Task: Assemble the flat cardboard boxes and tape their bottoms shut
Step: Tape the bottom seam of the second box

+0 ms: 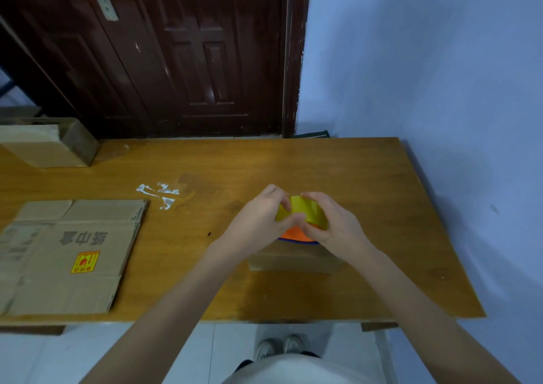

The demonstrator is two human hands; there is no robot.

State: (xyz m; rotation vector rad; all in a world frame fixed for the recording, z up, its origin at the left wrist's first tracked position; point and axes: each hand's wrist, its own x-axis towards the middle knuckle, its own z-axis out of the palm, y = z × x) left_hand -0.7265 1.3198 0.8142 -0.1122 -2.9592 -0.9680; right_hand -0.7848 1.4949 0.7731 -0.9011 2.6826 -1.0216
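Observation:
A yellow tape roll (pixel 305 210) on an orange and blue dispenser (pixel 295 234) is held above a small brown cardboard box (pixel 293 258) on the wooden table (pixel 323 166). My left hand (pixel 261 219) grips the roll's left side, with a thumb on its face. On the right side, my right hand (pixel 332 222) curls its fingers round the roll. A stack of flat cardboard boxes (pixel 67 254) with printed characters and a yellow sticker lies at the table's left.
An assembled cardboard box (pixel 47 145) stands at the far left back of the table. Torn white tape scraps (pixel 160 194) stick to the tabletop. A dark wooden door (pixel 176 51) is behind, and a blue wall (pixel 426 60) borders the right edge.

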